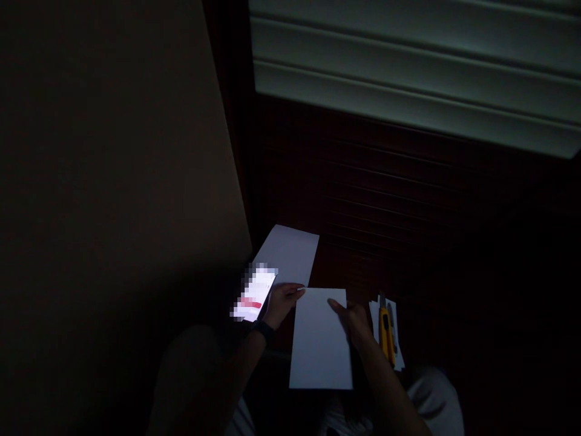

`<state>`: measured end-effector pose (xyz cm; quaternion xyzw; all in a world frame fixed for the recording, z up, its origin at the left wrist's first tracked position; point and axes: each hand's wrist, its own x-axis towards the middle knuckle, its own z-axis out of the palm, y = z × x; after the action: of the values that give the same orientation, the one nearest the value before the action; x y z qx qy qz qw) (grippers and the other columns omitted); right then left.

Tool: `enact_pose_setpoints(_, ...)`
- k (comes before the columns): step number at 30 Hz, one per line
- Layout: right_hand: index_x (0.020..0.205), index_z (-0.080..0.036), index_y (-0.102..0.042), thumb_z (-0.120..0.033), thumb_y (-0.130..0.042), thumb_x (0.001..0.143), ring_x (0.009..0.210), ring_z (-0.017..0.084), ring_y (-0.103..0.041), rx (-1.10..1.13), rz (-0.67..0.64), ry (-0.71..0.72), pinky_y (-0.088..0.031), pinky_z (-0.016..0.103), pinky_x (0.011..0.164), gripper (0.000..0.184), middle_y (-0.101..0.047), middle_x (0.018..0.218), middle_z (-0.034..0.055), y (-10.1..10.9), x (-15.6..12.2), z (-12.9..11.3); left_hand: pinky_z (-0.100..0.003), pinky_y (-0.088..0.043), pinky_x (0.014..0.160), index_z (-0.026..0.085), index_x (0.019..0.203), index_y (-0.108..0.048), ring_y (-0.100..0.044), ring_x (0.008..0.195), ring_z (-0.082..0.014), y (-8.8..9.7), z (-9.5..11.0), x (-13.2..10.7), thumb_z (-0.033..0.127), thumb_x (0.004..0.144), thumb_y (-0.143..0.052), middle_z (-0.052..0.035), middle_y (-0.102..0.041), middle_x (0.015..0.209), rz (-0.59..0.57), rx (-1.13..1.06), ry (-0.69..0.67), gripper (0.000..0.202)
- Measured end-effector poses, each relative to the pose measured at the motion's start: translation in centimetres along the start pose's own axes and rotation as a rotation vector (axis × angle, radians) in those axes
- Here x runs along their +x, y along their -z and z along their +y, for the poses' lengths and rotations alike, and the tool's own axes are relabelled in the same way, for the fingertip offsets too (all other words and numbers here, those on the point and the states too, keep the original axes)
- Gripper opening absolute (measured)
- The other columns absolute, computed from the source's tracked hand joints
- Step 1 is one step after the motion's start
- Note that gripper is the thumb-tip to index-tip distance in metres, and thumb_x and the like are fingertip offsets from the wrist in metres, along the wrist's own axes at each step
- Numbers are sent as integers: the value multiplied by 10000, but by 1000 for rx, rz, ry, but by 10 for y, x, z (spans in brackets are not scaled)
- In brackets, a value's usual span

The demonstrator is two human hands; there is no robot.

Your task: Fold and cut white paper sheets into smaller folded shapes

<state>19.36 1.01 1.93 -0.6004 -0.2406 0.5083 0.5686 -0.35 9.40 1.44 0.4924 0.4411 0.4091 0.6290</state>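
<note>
In the dim head view my left hand [280,304] grips a lit phone [255,294], and one fingertip reaches the top left corner of a white paper sheet [320,351]. My right hand [351,320] rests on that sheet's upper right part, fingers curled with the thumb on the paper. The sheet lies in front of me on the dark wooden floor [408,254]. A watch sits on my left wrist.
A second white sheet [290,253] lies farther away, against a beige wall [113,151]. A yellow utility knife [386,334] lies on small paper pieces [397,351] right of my right hand. A pale slatted blind [408,66] hangs ahead.
</note>
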Motion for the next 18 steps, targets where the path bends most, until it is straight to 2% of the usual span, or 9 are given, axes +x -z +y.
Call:
enact_pose_setpoints(2,870,-103,-691,-392,-766,570,629,233,-643,-14,-32,-12,-490,328,596,424,-706,752,103,-2,-3,-1,-321,-533,666,143,1062,-619,-649,847,-234,0,2,-1,409,681,-673,-104,-688,963,6,-26,-9,468)
enact_pose_setpoints(4,876,-107,-689,-395,-761,582,648,229,-650,-29,-10,-13,-497,320,603,418,-709,791,108,-1,-4,-1,-323,-539,671,147,1090,-604,-647,854,-227,0,3,-2,425,702,-651,-102,-681,986,7,-38,-12,479)
enact_pose_setpoints(10,894,-103,-682,-399,-756,598,645,223,-656,9,-23,-12,-511,316,617,424,-709,771,106,4,-5,-2,-326,-541,663,111,858,-672,-653,777,-221,2,2,-3,451,698,-645,-100,-699,872,-68,16,29,376)
enact_pose_setpoints(18,886,-108,-680,-423,-723,641,635,212,-650,3,-79,-11,-499,303,598,402,-706,770,96,6,-7,-3,-325,-539,676,110,818,-668,-655,779,-223,2,7,-5,441,689,-660,-100,-702,851,-82,-15,39,356)
